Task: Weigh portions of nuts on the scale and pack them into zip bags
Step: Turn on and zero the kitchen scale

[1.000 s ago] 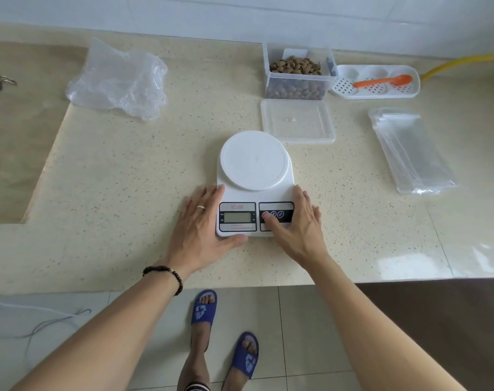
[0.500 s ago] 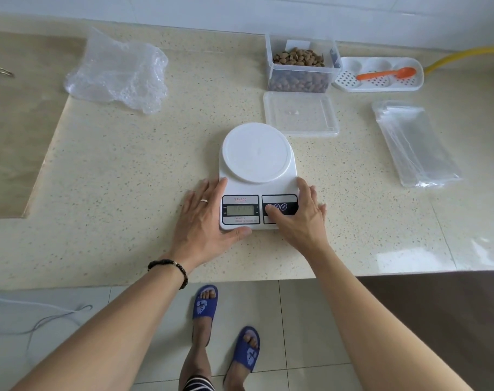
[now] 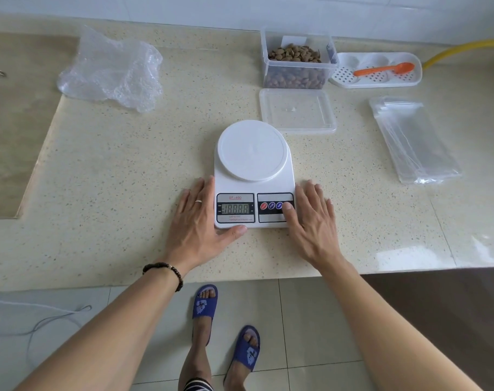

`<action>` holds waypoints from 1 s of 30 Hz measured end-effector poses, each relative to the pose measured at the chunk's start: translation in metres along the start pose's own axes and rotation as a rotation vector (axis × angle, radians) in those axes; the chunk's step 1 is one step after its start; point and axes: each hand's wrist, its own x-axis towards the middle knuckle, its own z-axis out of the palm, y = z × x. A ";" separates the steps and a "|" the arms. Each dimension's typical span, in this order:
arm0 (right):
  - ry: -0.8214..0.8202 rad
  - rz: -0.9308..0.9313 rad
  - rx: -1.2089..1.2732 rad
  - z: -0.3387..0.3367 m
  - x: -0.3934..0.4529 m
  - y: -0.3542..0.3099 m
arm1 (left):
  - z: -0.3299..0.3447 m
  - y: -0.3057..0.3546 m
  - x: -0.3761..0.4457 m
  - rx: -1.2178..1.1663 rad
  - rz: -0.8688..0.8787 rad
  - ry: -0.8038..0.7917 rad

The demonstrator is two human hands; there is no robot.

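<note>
Currently: white digital kitchen scale point(image 3: 252, 176), frame centre on speckled tabletop point(image 3: 127, 170), pan bare. Left hand point(image 3: 197, 221) flat, steadying its side; right hand point(image 3: 313, 221) flat, thumb by the buttons. Clear tub of nuts point(image 3: 296, 63) upper right. Risk: hand weight skewing zero.

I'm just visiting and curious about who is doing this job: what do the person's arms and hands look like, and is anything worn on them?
Both arms are bare, with no sleeves or gloves in view. The left hand has a thin silver-coloured ring on one finger, and a bracelet of dark round beads circles the left wrist. The right hand and its wrist wear nothing.
</note>
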 end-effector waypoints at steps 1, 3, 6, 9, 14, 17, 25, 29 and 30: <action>-0.003 0.003 -0.021 0.000 0.000 0.000 | 0.000 0.000 0.000 -0.004 -0.002 0.007; 0.000 0.007 -0.069 0.002 0.000 0.001 | 0.000 0.000 -0.001 -0.014 -0.011 0.016; 0.013 0.013 -0.106 0.004 -0.001 0.000 | 0.000 0.001 -0.001 -0.017 -0.021 0.026; 0.036 0.012 -0.108 0.005 0.000 0.000 | -0.001 0.003 -0.001 -0.030 -0.032 0.038; 0.049 0.023 -0.097 0.006 0.002 0.000 | -0.001 0.005 -0.001 -0.038 -0.050 0.050; 0.056 0.034 -0.079 0.006 0.003 -0.001 | -0.001 0.006 -0.001 -0.033 -0.052 0.057; 0.114 0.045 -0.043 0.009 0.005 0.000 | -0.001 0.007 -0.001 -0.024 -0.057 0.068; 0.149 0.055 -0.014 0.009 0.008 -0.004 | -0.002 0.008 -0.001 -0.025 -0.063 0.066; 0.154 0.057 -0.015 0.009 0.008 -0.005 | -0.002 0.009 -0.001 -0.024 -0.060 0.065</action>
